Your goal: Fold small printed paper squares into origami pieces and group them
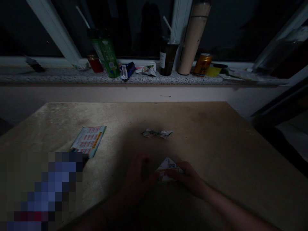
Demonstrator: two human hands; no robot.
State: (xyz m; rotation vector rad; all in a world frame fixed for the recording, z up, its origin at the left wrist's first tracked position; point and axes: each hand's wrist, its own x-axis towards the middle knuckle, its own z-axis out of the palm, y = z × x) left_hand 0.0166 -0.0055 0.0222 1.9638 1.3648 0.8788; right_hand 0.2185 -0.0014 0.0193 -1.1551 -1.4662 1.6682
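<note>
A printed piece of paper folded into a triangle, point upward, is between my two hands low in the middle of the view. My right hand grips its right side, thumb across the front. At the left corner the thumb of my left hand presses on the paper, while its other fingers curl in dark shadow. Just beyond my hands, a second folded paper piece with two pointed ends lies on the table.
A printed calendar card or booklet lies on the left, partly behind a pixelated area. Along the windowsill stand a green bottle, a dark cup with a straw, a pale thermos and a gold can.
</note>
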